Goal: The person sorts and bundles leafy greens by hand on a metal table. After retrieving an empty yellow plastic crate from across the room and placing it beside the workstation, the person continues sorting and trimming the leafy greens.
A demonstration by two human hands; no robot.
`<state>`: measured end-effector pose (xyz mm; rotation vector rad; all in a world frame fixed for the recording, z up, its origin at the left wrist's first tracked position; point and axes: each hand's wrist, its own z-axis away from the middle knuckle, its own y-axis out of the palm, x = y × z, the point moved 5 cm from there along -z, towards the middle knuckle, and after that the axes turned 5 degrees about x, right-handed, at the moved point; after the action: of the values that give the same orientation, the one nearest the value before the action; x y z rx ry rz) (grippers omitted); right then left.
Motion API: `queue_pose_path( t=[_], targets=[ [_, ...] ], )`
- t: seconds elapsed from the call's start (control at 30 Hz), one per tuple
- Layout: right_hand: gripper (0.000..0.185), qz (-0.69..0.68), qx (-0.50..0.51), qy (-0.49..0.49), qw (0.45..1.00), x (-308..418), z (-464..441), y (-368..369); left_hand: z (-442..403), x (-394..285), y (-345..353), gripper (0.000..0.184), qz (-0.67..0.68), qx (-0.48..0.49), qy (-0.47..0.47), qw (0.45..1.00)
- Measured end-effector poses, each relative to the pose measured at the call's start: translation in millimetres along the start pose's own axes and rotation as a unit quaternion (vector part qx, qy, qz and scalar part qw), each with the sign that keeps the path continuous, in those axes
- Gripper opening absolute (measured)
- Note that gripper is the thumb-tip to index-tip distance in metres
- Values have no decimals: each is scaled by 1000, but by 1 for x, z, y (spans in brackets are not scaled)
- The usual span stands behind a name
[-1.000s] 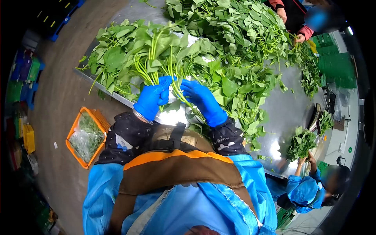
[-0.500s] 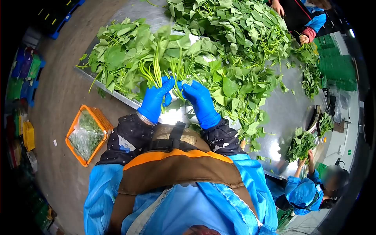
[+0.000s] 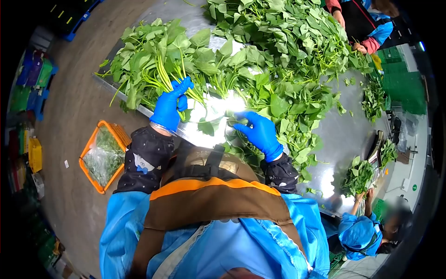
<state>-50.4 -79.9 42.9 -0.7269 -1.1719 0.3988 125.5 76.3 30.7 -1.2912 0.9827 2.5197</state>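
My left hand (image 3: 170, 107), in a blue glove, is closed around the pale stems of a bunch of leafy greens (image 3: 163, 69) at the near left of the metal table (image 3: 335, 132). Its leaves point away from me and overlap other greens. My right hand (image 3: 261, 134), gloved too, is farther right, thumb and fingers apart, with nothing visible in it. Close to its fingertips, loose leaves (image 3: 232, 146) lie by the table's near edge. Bright glare on the metal between my hands hides detail. A large heap of the same greens (image 3: 283, 37) covers the far part of the table.
An orange basket (image 3: 121, 135) with greens in clear plastic stands on the floor to the left. At the right, a co-worker in blue (image 3: 357, 232) holds a bunch of greens (image 3: 358, 176). Another person's hand (image 3: 359, 48) touches the heap at the far right.
My hands have moved apart. The left has shifted left with the stems, which now lean leftward. The right has drawn back toward me and to the right, its fingers opening.
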Motion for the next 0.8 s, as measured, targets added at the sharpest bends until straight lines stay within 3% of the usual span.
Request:
queue_pose_path(
  t=[0.07,0.13,0.2,0.23,0.33,0.37,0.47,0.5,0.53,0.6,0.7,0.73,0.8],
  targets=[
    [41,-220,-9,2,975,32,-6,-3,4,7,9,14,26,-3,-24,999],
    [35,-183,-6,-43,982,46,-17,19,4,16,18,12,24,41,-28,998],
    [27,-319,33,2,947,40,-25,35,9,20,26,12,34,46,-29,998],
    [24,-383,56,23,922,39,-27,40,4,27,21,22,59,105,-9,993],
    [20,-513,-84,-51,853,45,-18,11,8,29,23,30,17,97,19,995],
    [25,-520,-103,-43,847,46,-15,7,2,42,12,43,9,168,2,986],
    [24,-527,-34,-47,848,68,-13,8,2,63,20,53,21,213,35,976],
    [24,-503,39,-2,863,57,-19,29,7,66,25,61,51,247,-43,967],
    [22,-457,53,51,886,49,-22,47,12,64,29,57,22,248,-52,967],
    [22,-485,88,97,865,40,-21,63,19,63,32,51,-50,233,-89,967],
    [22,-353,25,73,932,46,-19,62,25,58,30,48,-130,183,-140,964],
    [22,-239,10,8,971,51,-19,57,25,57,29,48,-153,162,-132,966],
    [23,1,-18,-125,992,60,-17,47,17,52,27,49,-205,110,-27,972]
  ],
)
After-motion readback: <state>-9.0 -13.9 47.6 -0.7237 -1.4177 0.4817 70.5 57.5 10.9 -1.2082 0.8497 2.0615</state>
